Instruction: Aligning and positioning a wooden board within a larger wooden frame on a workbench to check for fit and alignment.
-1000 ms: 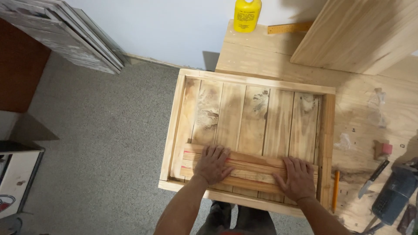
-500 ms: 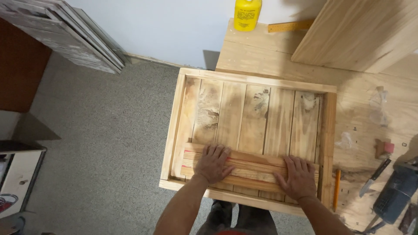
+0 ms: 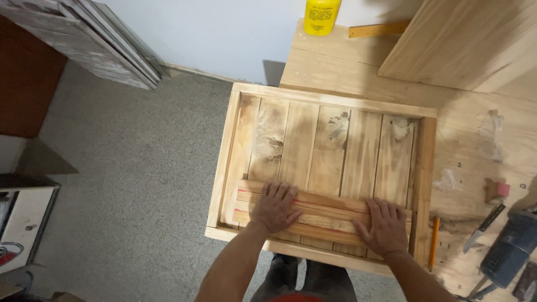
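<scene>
1. Both hands are laid flat, fingers spread, nothing clamped: left hand [image 3: 274,207] and right hand [image 3: 385,226] are pressed on the wooden slats [image 3: 321,215].
2. The slats are stacked at the near end inside the wooden tray [image 3: 330,100], unfixed.
3. The tray is rested on the bench [image 3: 335,61]; a pencil [image 3: 433,241] lies right.

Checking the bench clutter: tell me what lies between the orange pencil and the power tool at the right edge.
In the head view, a utility knife lies on the workbench between the orange pencil and the power tool. The rest of that stretch is bare wood.
</scene>
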